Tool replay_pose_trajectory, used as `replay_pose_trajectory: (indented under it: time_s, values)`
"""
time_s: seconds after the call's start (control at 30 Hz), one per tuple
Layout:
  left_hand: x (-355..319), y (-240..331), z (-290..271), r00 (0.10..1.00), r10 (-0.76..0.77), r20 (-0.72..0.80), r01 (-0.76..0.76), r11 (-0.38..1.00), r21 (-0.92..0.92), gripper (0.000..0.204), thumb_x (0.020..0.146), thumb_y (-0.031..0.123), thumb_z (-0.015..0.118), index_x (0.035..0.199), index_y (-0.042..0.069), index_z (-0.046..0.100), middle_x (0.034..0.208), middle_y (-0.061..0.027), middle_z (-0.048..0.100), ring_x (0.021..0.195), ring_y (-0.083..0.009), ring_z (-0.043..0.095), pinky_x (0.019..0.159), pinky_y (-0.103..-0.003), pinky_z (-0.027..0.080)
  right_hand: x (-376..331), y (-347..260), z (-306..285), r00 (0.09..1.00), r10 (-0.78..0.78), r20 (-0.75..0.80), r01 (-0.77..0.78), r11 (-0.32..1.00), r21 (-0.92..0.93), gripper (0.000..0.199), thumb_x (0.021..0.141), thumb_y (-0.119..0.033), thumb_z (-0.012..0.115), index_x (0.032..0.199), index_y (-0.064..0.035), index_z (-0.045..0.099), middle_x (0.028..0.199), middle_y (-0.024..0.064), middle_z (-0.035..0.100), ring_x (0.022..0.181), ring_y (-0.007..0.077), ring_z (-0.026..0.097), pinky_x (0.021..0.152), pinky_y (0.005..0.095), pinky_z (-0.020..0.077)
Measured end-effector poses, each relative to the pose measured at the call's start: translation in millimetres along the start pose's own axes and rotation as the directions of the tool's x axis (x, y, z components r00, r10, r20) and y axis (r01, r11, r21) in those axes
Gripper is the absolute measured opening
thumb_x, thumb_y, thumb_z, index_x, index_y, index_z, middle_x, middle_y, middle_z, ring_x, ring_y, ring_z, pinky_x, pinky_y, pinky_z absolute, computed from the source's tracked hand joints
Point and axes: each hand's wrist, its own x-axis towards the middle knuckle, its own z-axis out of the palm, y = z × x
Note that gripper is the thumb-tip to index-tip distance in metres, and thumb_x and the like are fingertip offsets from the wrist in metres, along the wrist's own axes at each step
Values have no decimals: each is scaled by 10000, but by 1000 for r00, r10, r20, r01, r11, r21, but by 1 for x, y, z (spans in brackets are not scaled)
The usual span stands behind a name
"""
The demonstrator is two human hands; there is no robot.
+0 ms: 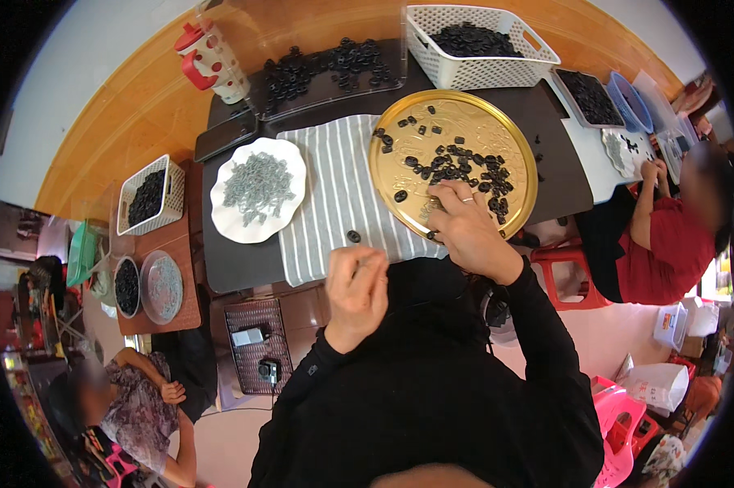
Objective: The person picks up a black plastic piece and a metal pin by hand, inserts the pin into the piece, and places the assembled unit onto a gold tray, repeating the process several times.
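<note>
My right hand (474, 236) reaches over the near rim of a round gold tray (412, 183). Its fingers are bent at the scattered small black oval parts (456, 171), and a dark part shows by the thumb tip. My left hand (355, 297) hovers at the near edge of a grey-and-white striped cloth (326, 187), fingers curled in a pinch; what they hold, if anything, is too small to name. Just beyond it on the cloth lies one black oval part (353, 236). A white scalloped plate (221, 203) bears a heap of small grey pieces (257, 185).
Behind stand a clear bin (326, 102) of black parts, a white basket (485, 73), a phone (227, 138) and a spotted red-lidded cup (212, 65). A co-worker in red (668, 244) sits at right, another person (131, 407) at left beside a brown table (172, 317).
</note>
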Motion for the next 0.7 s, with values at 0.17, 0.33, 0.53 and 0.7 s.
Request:
replay_pose_trajectory:
  time_s: [0.17, 0.33, 0.53, 0.7]
  values:
    - [-6, 14, 11, 977, 82, 197, -21, 956, -294, 152, 763, -54, 651, 915, -42, 650, 857, -127, 592, 741, -278, 569, 649, -326, 464, 0, -3, -6, 1000, 23, -19, -23, 1000, 7, 162, 670, -15, 660, 791, -23, 554, 1251, 166, 503, 1205, 367, 428, 898, 471, 354]
    - [-4, 13, 11, 877, -371, 306, 481, 683, -550, 178, 842, -22, 651, 1015, -62, 651, 889, -82, 607, 773, -135, 566, 680, -232, 453, -6, -17, -11, 954, 220, -205, -76, 836, 544, 149, 710, 25, 656, 806, -29, 556, 1126, 148, 590, 1077, 325, 513, 910, 375, 400]
    - [-1, 4, 26, 777, -457, 433, 575, 236, -783, 207, 874, -20, 625, 1079, -20, 661, 913, -51, 601, 762, -101, 561, 683, -216, 469, -17, -46, 24, 887, 434, -155, -123, 547, 828, 85, 762, 9, 658, 806, -11, 588, 1091, 121, 618, 1009, 258, 551, 905, 355, 403]
    - [-3, -2, 28, 804, -429, 413, 534, 213, -818, 173, 882, -18, 614, 1048, -28, 664, 937, -71, 620, 743, -105, 572, 654, -217, 477, -21, -60, 35, 866, 403, -296, -66, 679, 731, 89, 764, 29, 651, 825, -12, 601, 1043, 123, 620, 949, 266, 561, 849, 345, 428]
